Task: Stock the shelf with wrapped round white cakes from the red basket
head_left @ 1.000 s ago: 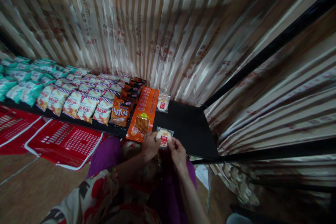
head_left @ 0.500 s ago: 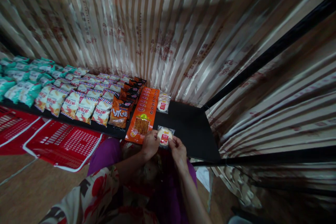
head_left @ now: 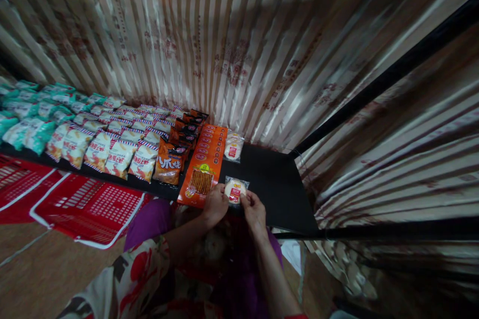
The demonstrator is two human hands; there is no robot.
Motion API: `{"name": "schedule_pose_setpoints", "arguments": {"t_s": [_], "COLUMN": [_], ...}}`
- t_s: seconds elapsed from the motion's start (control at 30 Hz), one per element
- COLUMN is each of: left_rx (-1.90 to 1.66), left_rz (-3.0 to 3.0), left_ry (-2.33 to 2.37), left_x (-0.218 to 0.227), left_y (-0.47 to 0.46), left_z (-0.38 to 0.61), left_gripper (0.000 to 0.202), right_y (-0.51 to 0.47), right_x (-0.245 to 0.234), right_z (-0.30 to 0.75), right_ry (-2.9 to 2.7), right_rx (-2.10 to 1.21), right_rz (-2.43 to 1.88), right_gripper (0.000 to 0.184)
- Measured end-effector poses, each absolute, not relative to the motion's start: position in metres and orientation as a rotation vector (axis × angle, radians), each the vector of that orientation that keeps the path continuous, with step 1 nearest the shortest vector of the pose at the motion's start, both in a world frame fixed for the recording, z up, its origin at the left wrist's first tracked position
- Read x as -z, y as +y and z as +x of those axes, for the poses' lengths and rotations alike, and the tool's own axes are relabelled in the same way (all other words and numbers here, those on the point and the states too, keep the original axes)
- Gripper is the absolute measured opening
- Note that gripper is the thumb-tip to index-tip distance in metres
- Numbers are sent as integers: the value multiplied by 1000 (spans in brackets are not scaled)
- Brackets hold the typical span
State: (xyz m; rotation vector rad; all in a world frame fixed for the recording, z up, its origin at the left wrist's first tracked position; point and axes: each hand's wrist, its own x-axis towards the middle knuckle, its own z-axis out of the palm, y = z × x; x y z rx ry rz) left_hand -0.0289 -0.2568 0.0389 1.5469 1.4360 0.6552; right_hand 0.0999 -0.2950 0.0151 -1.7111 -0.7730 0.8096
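Note:
Between both hands is a round white cracker in a clear wrapper [head_left: 235,191] with a red label, at the front edge of the black shelf [head_left: 273,184]. My left hand [head_left: 216,205] pinches its left side, fingers closed. On its right side, my right hand [head_left: 254,213] grips the wrapper with thumb and fingers. Another wrapped white cracker [head_left: 234,147] lies at the back of the shelf, beside long orange snack packets [head_left: 205,154]. The left hand partly covers the near end of the orange packets.
Left of the orange packets stand rows of brown-orange snack bags [head_left: 168,162], white shrimp snack bags [head_left: 121,157] and teal bags [head_left: 37,134]. Red baskets [head_left: 90,204] sit below the shelf. A striped curtain [head_left: 209,35] hangs behind, and a black pole [head_left: 374,84] slants at the right.
The view has shifted very slightly. Both hands keep hold of the wrapped cracker, which is tilted a little differently; nothing else has visibly moved.

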Motion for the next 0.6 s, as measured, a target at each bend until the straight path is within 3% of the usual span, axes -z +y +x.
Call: {"name": "schedule_pose_setpoints", "arguments": {"t_s": [0.6], "left_rx": [-652], "left_rz": [1636], "left_ry": [1516], "left_x": [-46], "left_y": [-242], "left_z": [-24], "left_gripper": [31], "right_y": [-271], "right_x": [-7], "right_z": [108], "right_ry": [-836], "right_rx": [-777], "right_rz": [-1744], "right_gripper": [44]}}
